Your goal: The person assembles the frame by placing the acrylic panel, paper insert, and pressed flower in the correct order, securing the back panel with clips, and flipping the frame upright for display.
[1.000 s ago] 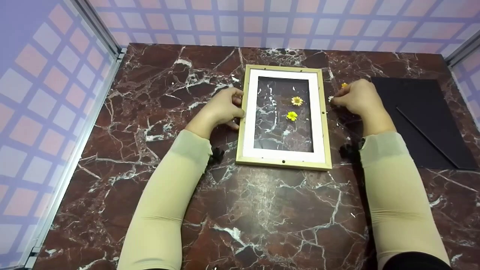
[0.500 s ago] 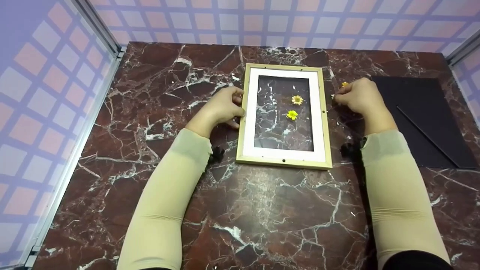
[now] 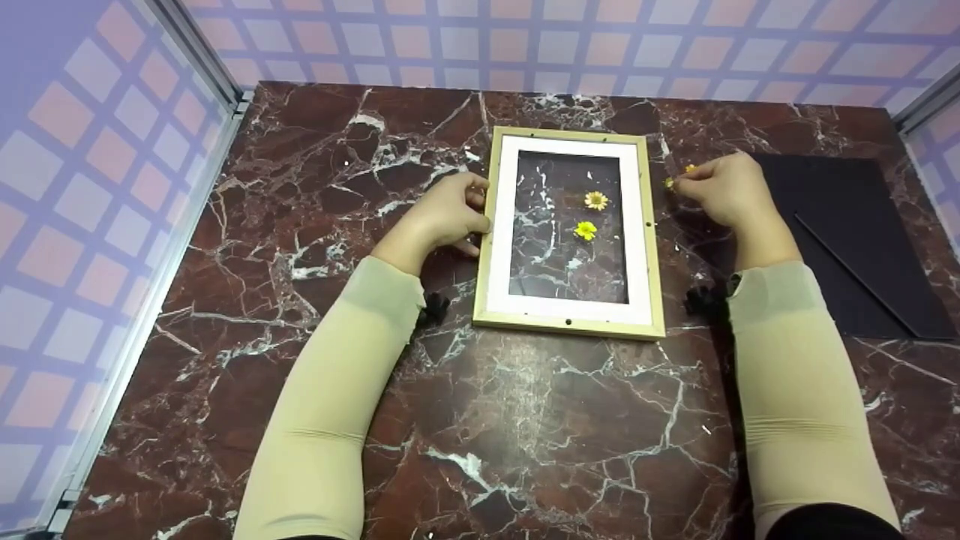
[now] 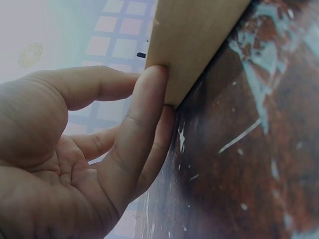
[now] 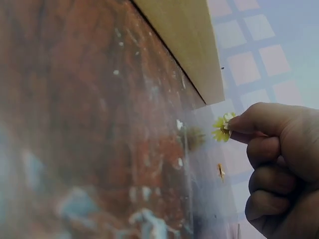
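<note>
1. Step in hand, as judged: picking up a yellow flower (image 3: 669,182) beside the wooden picture frame (image 3: 652,262), the frame steadied from its left.
2. Right hand (image 3: 724,187): thumb and forefinger pinch that flower just right of the frame; other fingers folded in. Flower seems just above the tabletop; contact hard to tell.
3. Left hand (image 3: 442,214): loosely bent fingertips rest against the frame's left rail, not wrapped round it.
4. Next move probably calls for a light pinch (petals look thin) and lifting clear of the frame's raised rail.
5. Frame lies flat, long axis running away from the person. Pinched flower: petals spread out past the fingertips; facing unclear.
6. Inside the frame opening, right half: orange-yellow daisy-like flower (image 3: 596,200), bright yellow flower (image 3: 585,231) nearer the person, both face up.
7. Right of the frame: orange flower (image 3: 690,169); farther right, black backing board (image 3: 862,225).
</note>
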`<act>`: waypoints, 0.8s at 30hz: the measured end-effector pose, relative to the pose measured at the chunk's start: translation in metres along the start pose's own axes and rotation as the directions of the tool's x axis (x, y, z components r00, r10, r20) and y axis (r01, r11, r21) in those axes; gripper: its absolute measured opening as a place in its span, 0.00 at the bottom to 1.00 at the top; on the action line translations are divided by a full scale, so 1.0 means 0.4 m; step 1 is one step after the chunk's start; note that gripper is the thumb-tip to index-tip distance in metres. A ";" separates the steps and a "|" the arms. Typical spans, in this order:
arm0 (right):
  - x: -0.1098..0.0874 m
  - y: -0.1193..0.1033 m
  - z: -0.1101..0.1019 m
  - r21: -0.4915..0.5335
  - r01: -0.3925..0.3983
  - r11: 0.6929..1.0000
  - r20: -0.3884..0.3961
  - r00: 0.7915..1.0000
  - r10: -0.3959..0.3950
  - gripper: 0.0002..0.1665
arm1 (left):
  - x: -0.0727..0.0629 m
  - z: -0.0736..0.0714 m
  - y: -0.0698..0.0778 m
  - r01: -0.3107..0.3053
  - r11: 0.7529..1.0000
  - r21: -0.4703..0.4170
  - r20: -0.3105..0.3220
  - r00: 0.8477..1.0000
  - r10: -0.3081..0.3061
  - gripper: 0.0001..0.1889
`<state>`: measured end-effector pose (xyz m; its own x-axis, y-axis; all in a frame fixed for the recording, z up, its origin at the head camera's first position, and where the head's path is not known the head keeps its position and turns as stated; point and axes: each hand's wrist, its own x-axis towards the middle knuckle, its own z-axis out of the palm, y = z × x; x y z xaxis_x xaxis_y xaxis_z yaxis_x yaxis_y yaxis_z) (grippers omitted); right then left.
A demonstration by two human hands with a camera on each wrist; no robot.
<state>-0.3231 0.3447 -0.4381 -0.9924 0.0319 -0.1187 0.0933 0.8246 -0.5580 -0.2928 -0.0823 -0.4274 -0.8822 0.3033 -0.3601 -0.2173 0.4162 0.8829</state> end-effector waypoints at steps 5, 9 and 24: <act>-0.003 -0.018 -0.007 0.075 0.035 0.997 -0.052 0.998 -0.031 0.25 | 0.000 -0.001 0.000 -0.005 1.000 0.011 -0.007 1.000 0.005 0.38; -0.015 -0.049 -0.004 0.128 0.061 0.990 -0.080 0.995 -0.051 0.24 | -0.003 0.001 -0.001 -0.003 1.000 0.011 -0.013 1.000 0.003 0.38; -0.017 -0.226 -0.008 0.156 0.177 0.972 -0.005 0.984 -0.179 0.18 | 0.005 -0.001 -0.002 0.006 1.000 -0.027 -0.007 1.000 -0.006 0.39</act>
<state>-0.3249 0.2719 -0.3843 -0.9935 -0.1135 -0.0131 -0.0730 0.7186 -0.6915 -0.2947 -0.0822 -0.4289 -0.8839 0.2948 -0.3631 -0.2333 0.3949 0.8886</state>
